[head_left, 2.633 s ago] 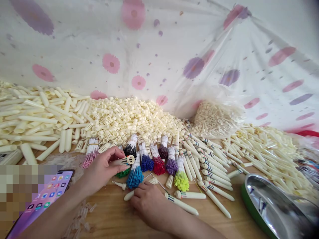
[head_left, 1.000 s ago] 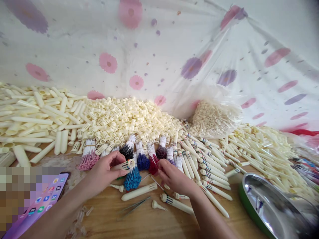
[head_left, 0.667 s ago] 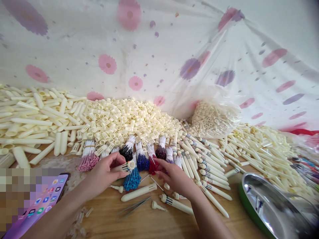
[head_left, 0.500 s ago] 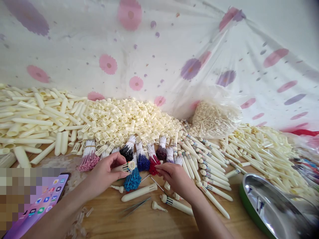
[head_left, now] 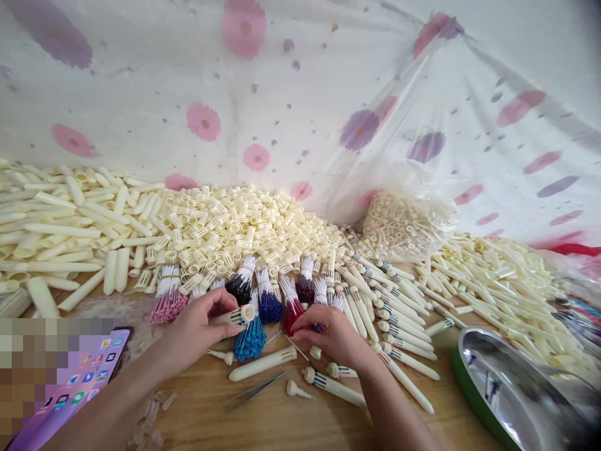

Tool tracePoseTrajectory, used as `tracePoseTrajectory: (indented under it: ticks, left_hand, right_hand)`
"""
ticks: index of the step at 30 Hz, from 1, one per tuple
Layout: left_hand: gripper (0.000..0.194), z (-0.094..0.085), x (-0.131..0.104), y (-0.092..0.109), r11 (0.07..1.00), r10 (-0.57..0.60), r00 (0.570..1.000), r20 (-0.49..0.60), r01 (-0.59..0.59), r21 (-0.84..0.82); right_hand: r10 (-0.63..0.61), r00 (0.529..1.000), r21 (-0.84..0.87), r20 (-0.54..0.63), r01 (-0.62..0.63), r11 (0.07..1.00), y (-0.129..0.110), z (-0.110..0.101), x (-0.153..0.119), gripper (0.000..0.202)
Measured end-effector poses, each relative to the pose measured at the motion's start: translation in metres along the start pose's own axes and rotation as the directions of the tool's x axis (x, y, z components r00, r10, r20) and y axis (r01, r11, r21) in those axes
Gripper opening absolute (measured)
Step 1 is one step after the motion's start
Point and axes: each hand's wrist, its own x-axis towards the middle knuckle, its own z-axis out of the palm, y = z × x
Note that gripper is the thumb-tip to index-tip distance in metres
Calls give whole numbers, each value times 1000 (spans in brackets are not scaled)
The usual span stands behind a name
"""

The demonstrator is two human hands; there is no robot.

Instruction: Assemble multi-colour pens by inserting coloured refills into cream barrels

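Observation:
My left hand (head_left: 200, 326) is closed around a short cream slotted pen barrel piece (head_left: 230, 317), its round end facing right, with coloured bits in the slots. My right hand (head_left: 328, 332) is beside the bundle of red-tipped pen refills (head_left: 293, 310), thumb and forefinger drawn together; whatever may be between them is too small to make out. Below my left hand's fingertips is a light-blue refill bundle (head_left: 250, 338). Dark-blue (head_left: 270, 304), black (head_left: 240, 285) and pink (head_left: 168, 297) bundles lie around. A cream pen barrel (head_left: 263, 363) and tweezers (head_left: 258, 389) rest on the table.
Slotted cream pieces (head_left: 244, 225) are heaped behind, long cream tubes (head_left: 61, 228) at left. Assembled multicolour pens (head_left: 404, 335) lie in rows at right, near a metal-lined green dish (head_left: 474, 401). A phone (head_left: 89, 382) is at left; a clear bag (head_left: 408, 225) of small parts stands behind.
My right hand has moved slightly down and right, off the red refill bundle, uncovering more of it. My left hand has stayed put with the slotted barrel piece.

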Motion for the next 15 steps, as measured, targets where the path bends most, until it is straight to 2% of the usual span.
tracePoseTrajectory:
  ticks: [3,6,8,11,15]
  left_hand:
    - [19,0,0,-2,1000,3,1000,3,-2,-11]
    - [19,2,-1,-2,999,16,1000,11,-15,-31]
    - [19,3,-2,-1,999,21,1000,20,-21,-41]
    - [19,4,-3,1,999,25,999,22,-24,-40]
    - [19,4,-4,3,999,24,1000,20,-23,-46]
  right_hand:
    - [-3,999,31,36,2,1000,-1,-2,-1,16]
    - [116,987,40,112,-121,992,0,-3,-2,39]
    - [140,977,10,160,-143,990,2,-2,-3,47]
    - [144,979,35,145,-151,988,6,2,-3,37]
    - [152,987,115,47,-156,981,8,4,-1,15]
